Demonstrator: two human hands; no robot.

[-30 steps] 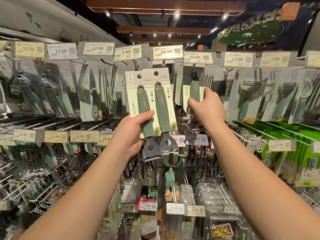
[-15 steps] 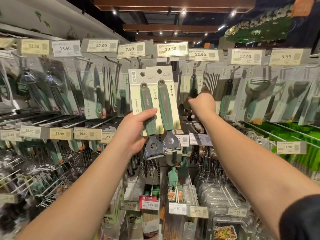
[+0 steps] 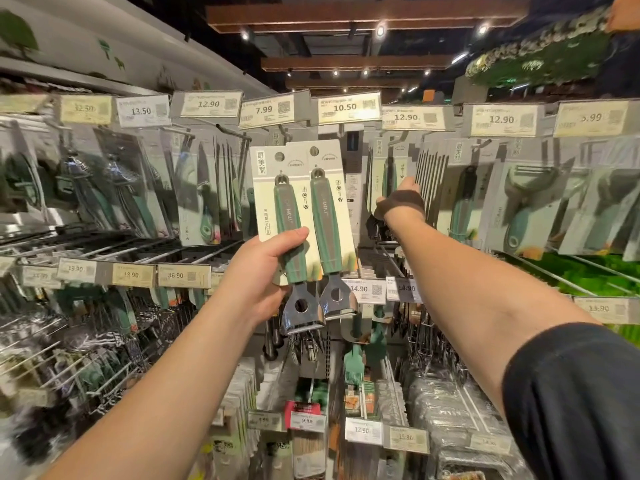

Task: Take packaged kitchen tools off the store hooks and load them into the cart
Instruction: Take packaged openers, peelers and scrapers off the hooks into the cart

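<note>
My left hand (image 3: 263, 271) grips two carded tools (image 3: 301, 199) held together and upright in front of the shelf. Each has a green handle and a shiny metal head below the card. My right hand (image 3: 401, 202) reaches deep between the hooks, in shadow, at a hanging pack with a green-handled tool (image 3: 389, 168) under a 12.90 tag. Its fingers point away from me and are mostly hidden, so I cannot tell whether they hold the pack. No cart is in view.
Rows of metal hooks (image 3: 540, 268) stick out toward me, loaded with packaged peelers (image 3: 526, 199), knives (image 3: 204, 188) and brushes (image 3: 353, 365). Price tags (image 3: 348, 107) run along the hook ends above and below my arms. Lower shelves hold more packs.
My right hand has pushed further back between the hooks and into shadow. My left hand keeps the two carded tools in about the same place.
</note>
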